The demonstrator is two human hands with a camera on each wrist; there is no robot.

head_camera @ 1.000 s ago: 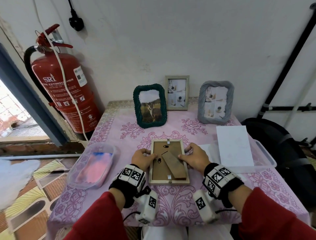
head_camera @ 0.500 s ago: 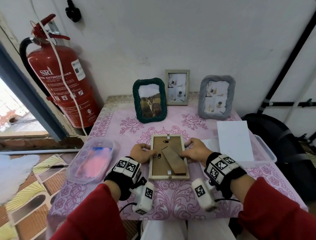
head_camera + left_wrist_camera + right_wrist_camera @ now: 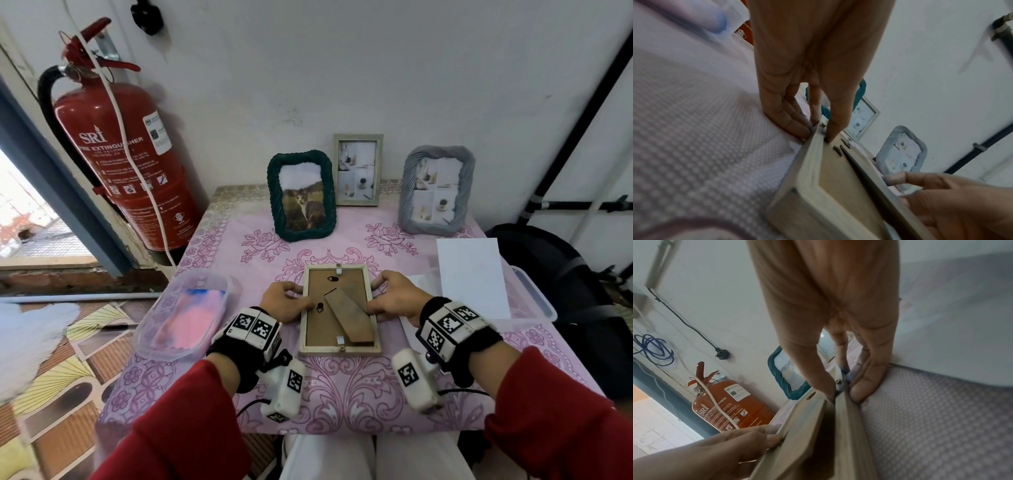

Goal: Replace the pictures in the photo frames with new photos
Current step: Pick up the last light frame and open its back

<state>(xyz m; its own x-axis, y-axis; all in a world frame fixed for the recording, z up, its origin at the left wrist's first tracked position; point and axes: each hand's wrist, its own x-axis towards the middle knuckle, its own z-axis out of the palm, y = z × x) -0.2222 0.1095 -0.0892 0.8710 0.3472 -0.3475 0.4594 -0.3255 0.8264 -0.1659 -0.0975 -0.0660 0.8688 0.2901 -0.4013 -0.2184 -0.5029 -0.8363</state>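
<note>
Pale wooden photo frame (image 3: pixel 339 310) lies face down on the pink patterned tablecloth (image 3: pixel 342 387), its long axis running near to far, brown backing board and folded stand up. From the head view, the left hand (image 3: pixel 285 301) pinches its left rail and the right hand (image 3: pixel 394 298) its right rail, about equally near.

At the left wrist, the thumb presses the backing while curled fingers (image 3: pixel 789 120) hook under the rim.

At the right wrist, the grip mirrors this (thumb inside, fingers outside). Any lift or opening of the back probably starts from these opposed side grips.
</note>
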